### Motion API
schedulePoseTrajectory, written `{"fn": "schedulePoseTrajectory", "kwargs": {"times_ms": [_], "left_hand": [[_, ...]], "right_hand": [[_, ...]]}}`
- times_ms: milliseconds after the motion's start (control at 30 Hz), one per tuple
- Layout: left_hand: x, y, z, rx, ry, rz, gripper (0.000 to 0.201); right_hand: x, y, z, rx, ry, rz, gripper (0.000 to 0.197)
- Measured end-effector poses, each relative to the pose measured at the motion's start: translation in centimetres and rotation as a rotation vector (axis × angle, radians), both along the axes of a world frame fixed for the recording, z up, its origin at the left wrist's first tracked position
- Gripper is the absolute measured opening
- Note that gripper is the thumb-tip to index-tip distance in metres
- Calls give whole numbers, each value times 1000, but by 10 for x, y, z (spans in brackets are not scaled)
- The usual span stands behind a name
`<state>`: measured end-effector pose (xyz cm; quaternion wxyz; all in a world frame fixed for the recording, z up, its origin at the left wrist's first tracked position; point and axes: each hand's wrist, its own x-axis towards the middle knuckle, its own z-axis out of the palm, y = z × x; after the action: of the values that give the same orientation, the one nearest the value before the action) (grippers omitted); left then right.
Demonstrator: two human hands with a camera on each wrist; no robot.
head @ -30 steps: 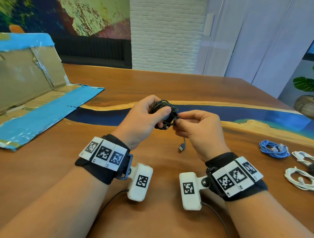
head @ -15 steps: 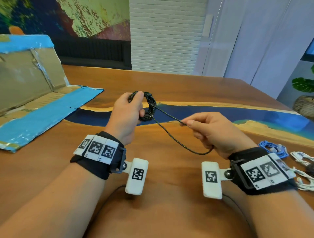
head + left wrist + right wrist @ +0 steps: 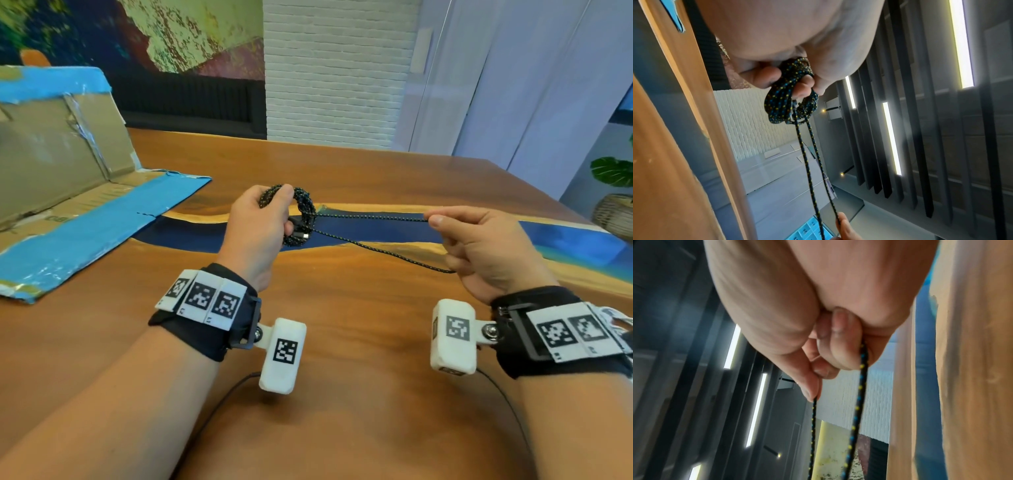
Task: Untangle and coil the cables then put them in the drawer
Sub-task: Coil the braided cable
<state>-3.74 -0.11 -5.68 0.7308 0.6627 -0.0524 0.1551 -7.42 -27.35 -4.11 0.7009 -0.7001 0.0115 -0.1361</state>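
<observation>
A black braided cable with yellow and blue flecks is wound into a small coil (image 3: pixel 303 212) (image 3: pixel 786 104). My left hand (image 3: pixel 263 222) grips that coil above the wooden table (image 3: pixel 342 308), with a plug end showing at the coil's lower side. Two strands (image 3: pixel 370 219) (image 3: pixel 809 162) run from the coil to the right. My right hand (image 3: pixel 479 246) (image 3: pixel 830 353) pinches one strand between thumb and forefinger and holds the looped-back strand (image 3: pixel 859 386) in its curled fingers. Both hands hover over the table's middle, well apart.
A flattened cardboard piece edged with blue tape (image 3: pixel 85 212) lies and leans at the table's left. A potted plant in a woven basket (image 3: pixel 613 205) stands past the table's right edge. A blue resin band (image 3: pixel 565 240) crosses the tabletop.
My right hand has pulled a length of cable out of the coil and moved away to the right, stretching the strands. The left hand lifted the coil slightly. The view shifted, hiding the cables at right.
</observation>
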Motion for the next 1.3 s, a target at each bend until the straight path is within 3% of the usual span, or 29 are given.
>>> {"fn": "schedulePoseTrajectory", "kwargs": {"times_ms": [133, 267, 500, 667, 767, 867, 1033, 1167, 1300], "left_hand": [[-3, -2, -2, 67, -61, -27, 18], [-9, -1, 4, 109, -123, -78, 9], [-4, 6, 5, 112, -109, -78, 11], [-7, -5, -1, 98, -53, -130, 12], [-13, -16, -4, 114, -50, -167, 12], [-17, -21, -4, 113, -52, -189, 12], [-19, -20, 1, 41, -41, -238, 14], [-27, -22, 12, -181, 5, -424, 20], [-35, -23, 21, -338, 7, -528, 23]], "right_hand": [[1, -2, -2, -236, 10, -112, 10], [2, -10, 0, -136, 38, -63, 17], [-3, -6, 2, -536, -1, -146, 22], [-12, 14, 5, -740, -29, -71, 27], [-16, 44, 3, -720, -196, -2, 34], [-15, 68, -9, -635, -251, 120, 36], [-12, 67, -13, -570, -252, 8, 10], [-12, 67, -13, -632, -267, -23, 11], [-12, 68, -14, -647, -391, -102, 11]]}}
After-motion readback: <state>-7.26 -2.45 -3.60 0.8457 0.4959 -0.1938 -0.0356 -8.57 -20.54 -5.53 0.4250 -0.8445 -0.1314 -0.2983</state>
